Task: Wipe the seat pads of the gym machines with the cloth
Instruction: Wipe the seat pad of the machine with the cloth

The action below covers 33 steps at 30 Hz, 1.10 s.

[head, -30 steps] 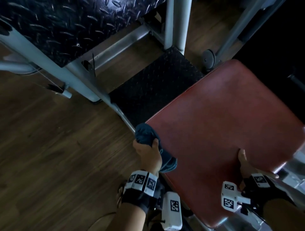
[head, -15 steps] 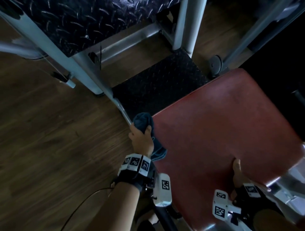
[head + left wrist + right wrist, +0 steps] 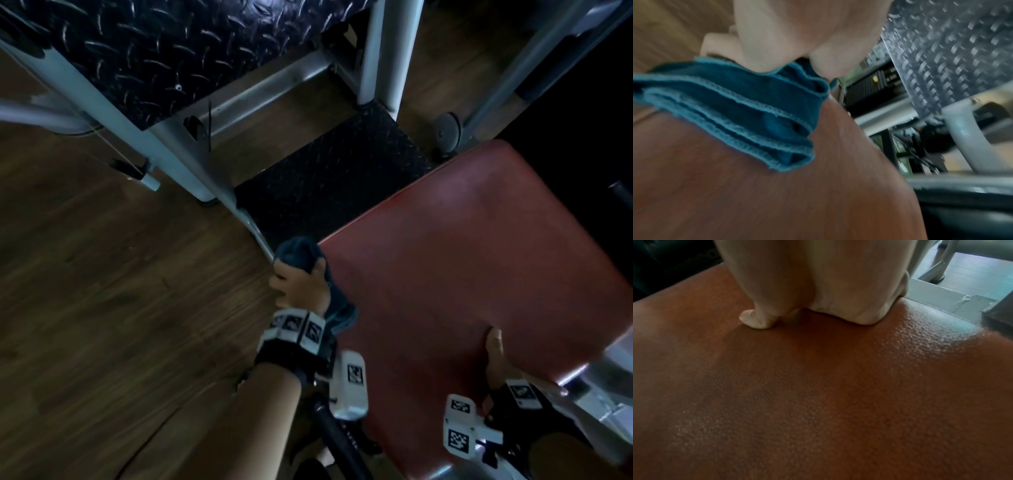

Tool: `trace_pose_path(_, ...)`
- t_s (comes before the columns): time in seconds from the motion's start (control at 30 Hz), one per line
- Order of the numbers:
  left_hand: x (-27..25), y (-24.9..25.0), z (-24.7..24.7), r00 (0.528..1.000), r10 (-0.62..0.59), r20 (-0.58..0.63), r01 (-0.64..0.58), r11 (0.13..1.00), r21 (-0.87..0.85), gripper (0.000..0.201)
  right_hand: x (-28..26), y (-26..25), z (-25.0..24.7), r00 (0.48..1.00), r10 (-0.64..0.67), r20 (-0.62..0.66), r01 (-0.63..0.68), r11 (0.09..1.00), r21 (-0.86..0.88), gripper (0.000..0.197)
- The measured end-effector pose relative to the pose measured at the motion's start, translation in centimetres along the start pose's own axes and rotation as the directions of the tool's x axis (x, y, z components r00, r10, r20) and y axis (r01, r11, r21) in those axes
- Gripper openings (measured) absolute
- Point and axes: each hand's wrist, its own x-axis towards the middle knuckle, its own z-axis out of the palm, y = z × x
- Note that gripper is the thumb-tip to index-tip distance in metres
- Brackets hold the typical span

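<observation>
A red-brown padded seat fills the right half of the head view. My left hand grips a bunched teal cloth at the pad's left corner. In the left wrist view the cloth lies in folds on the pad under my curled fingers. My right hand holds the pad's near right edge, thumb on top and fingers hidden over the side. In the right wrist view the thumb tip presses the grained pad.
Grey machine frame bars and a black tread-plate platform stand to the upper left. A black tread-plate step lies in front of the pad. Wooden floor spreads to the left. A dark handle sits below my left wrist.
My left hand has slid the cloth forward along the pad's left edge toward its front corner. The right hand has kept its hold on the pad's edge.
</observation>
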Motion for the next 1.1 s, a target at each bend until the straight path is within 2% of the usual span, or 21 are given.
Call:
trace_pose_path(0.1, 1.2, 0.1, -0.1, 0.997, 0.03, 0.069, -0.033, 0.999, 0.042, 0.079, -0.3, 0.4, -0.1, 0.999, -0.046, -0.027, 0.048, 0.995, 0.084, 0.099)
trace_pose_path(0.2, -0.2, -1.7, 0.0, 0.996, 0.05, 0.071, -0.047, 0.998, -0.049, 0.083, -0.7, 0.6, -0.1, 0.996, -0.031, -0.079, 0.041, 0.989, 0.14, 0.112)
trace_pose_path(0.27, -2.0, -3.7, 0.3, 0.994, -0.046, 0.101, 0.057, 0.993, -0.107, 0.091, -1.5, 0.1, -0.2, 0.997, -0.027, -0.071, 0.04, 0.98, 0.193, 0.113)
trace_pose_path(0.37, -3.3, -5.7, 0.9, 0.962, -0.199, 0.189, 0.229, 0.962, -0.149, 0.119, -2.6, -0.4, -1.0, 0.988, -0.057, -0.146, 0.091, 0.968, 0.234, 0.096)
trace_pose_path(0.4, -3.2, -5.6, 0.9, 0.953, -0.226, 0.201, 0.251, 0.962, -0.108, 0.128, -2.9, -0.4, -0.9, 0.988, -0.058, -0.147, 0.091, 0.968, 0.234, 0.101)
trace_pose_path(0.43, -2.9, -5.0, 0.9, 0.953, -0.241, 0.185, 0.255, 0.966, -0.053, 0.13, -2.5, -0.3, -0.7, 0.988, -0.047, -0.149, 0.084, 0.966, 0.246, 0.114)
trace_pose_path(0.47, -2.6, -4.4, 1.2, 0.96, -0.246, 0.131, 0.249, 0.969, -0.007, 0.125, -2.3, -0.3, -0.3, 0.989, -0.026, -0.149, 0.064, 0.965, 0.254, 0.13)
trace_pose_path(0.5, -2.3, -3.6, 1.4, 0.971, -0.224, 0.077, 0.223, 0.974, 0.022, 0.116, -2.0, -0.2, -0.2, 0.987, -0.016, -0.158, 0.058, 0.964, 0.26, 0.139)
trace_pose_path(0.53, -2.5, -2.8, 1.6, 0.983, -0.184, 0.024, 0.182, 0.982, 0.059, 0.109, -2.0, -0.1, -0.2, 0.987, 0.008, -0.161, 0.041, 0.954, 0.297, 0.14)
trace_pose_path(0.63, -2.9, -1.1, 2.9, 0.99, 0.06, -0.13, -0.03, 0.974, 0.226, 0.096, -0.9, 0.2, 0.0, 0.984, -0.005, -0.179, 0.067, 0.937, 0.342, 0.119)
trace_pose_path(0.67, -2.9, -0.8, 3.4, 0.982, 0.118, -0.144, -0.075, 0.959, 0.273, 0.092, -0.5, 0.3, 0.2, 0.98, -0.014, -0.198, 0.087, 0.927, 0.364, 0.129)
trace_pose_path(0.77, -2.8, 0.3, 4.6, 0.976, 0.217, -0.028, -0.182, 0.876, 0.447, 0.086, 0.9, 0.6, 1.4, 0.963, 0.108, -0.245, 0.029, 0.867, 0.498, 0.148)
trace_pose_path(0.9, -3.9, 2.7, 7.2, 0.895, 0.37, 0.249, -0.439, 0.631, 0.639, 0.087, 1.3, 0.5, 1.8, 0.954, 0.157, -0.256, 0.021, 0.815, 0.579, 0.138)
trace_pose_path(0.97, -4.9, 4.4, 8.9, 0.853, 0.394, 0.342, -0.515, 0.528, 0.675, 0.093, 1.0, 0.3, 1.8, 0.952, 0.15, -0.268, 0.039, 0.807, 0.59, 0.133)
trace_pose_path(1.0, -5.1, 5.1, 9.5, 0.838, 0.392, 0.379, -0.538, 0.482, 0.691, 0.097, 1.5, 0.4, 2.2, 0.939, 0.141, -0.313, 0.069, 0.816, 0.574, 0.134)
trace_pose_path(1.03, -5.1, 5.5, 9.9, 0.827, 0.386, 0.408, -0.554, 0.44, 0.706, 0.101, 1.5, 0.3, 2.4, 0.924, 0.144, -0.354, 0.084, 0.828, 0.555, 0.136)
trace_pose_path(1.1, -4.7, 5.9, 10.1, 0.811, 0.378, 0.446, -0.574, 0.375, 0.728, 0.108, 1.4, 0.0, 2.4, 0.924, 0.143, -0.355, 0.084, 0.829, 0.552, 0.142)
